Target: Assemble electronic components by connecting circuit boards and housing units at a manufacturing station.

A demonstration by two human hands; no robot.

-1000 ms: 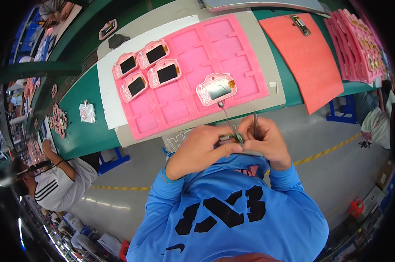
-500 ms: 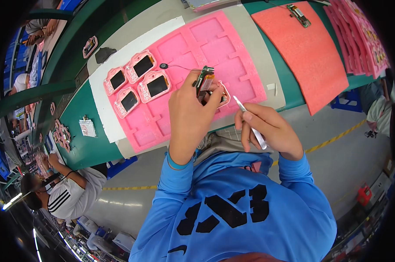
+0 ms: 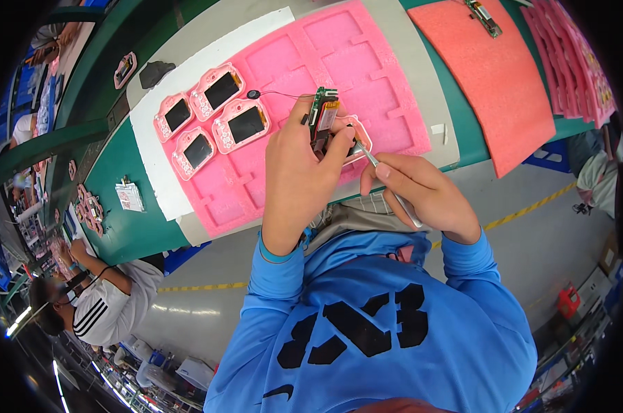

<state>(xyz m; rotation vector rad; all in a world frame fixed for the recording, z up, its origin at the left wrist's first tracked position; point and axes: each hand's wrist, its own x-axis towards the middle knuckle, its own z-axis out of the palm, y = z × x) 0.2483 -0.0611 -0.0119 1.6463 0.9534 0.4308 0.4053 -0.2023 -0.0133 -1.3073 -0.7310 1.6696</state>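
Observation:
My left hand (image 3: 294, 179) is closed around a green circuit board (image 3: 324, 110) with a silver, yellow-edged battery-like block on it. Beside the board, under the thumb, is a pink casing (image 3: 363, 132), partly hidden by the fingers. A thin wire runs left from the board to a small round black speaker-like part (image 3: 253, 94). My right hand (image 3: 432, 196) grips metal tweezers (image 3: 368, 155), whose tip reaches into the pink casing. Both hands are above the near side of a pink foam tray (image 3: 339, 58). Several pink casings with dark screens (image 3: 246, 126) lie at its left.
An orange-red foam sheet (image 3: 490, 82) carries another circuit board (image 3: 483, 17) at the right. Stacked pink trays (image 3: 573, 69) stand beyond it. On the green bench lie a silver packet (image 3: 129, 197) and a dark lump (image 3: 156, 73). A co-worker (image 3: 112, 303) sits at the left.
My right hand has moved slightly left, bringing the tweezer tip from beside the pink casing into it. The left hand still holds the board, now tilted a little differently. The whole view has shifted slightly.

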